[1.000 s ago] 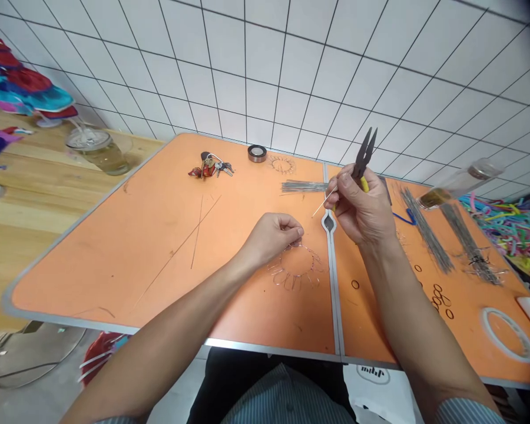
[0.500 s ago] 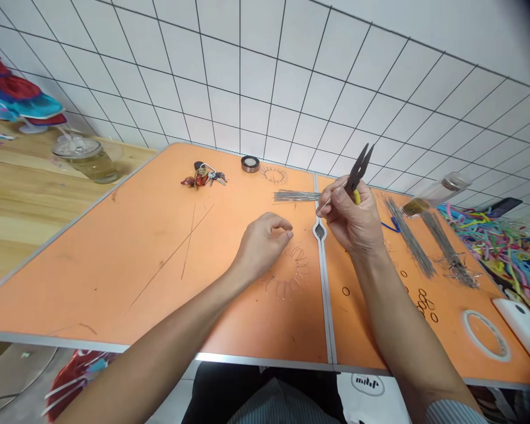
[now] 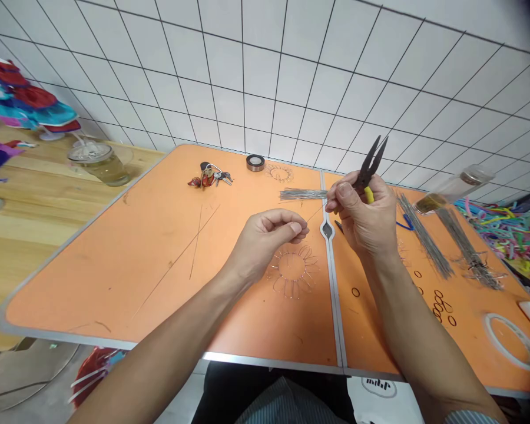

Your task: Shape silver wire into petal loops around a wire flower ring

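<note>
Black-jawed pliers [image 3: 370, 165] with a yellow handle rest in my right hand [image 3: 364, 206], their jaws parted and pointing up. A thin wire [image 3: 317, 213] runs between the fingertips of both hands. My left hand [image 3: 271, 235] pinches its lower end, fingers pressed together. Below my left hand, a ring of looped wire [image 3: 292, 272] lies on the orange table [image 3: 238, 318]. A bundle of straight wires [image 3: 302, 194] lies behind my hands.
Keys [image 3: 209, 176], a tape roll [image 3: 255, 163] and a smaller wire ring [image 3: 280, 172] lie at the back. On the right are wire bundles [image 3: 426, 235], small rings [image 3: 441, 303], a glass bottle [image 3: 454, 188] and a white ring [image 3: 512, 341].
My left hand has moved right and its fingertips have closed on the thin wire. My right hand has shifted slightly right with the pliers. The whole view has shifted a little.
</note>
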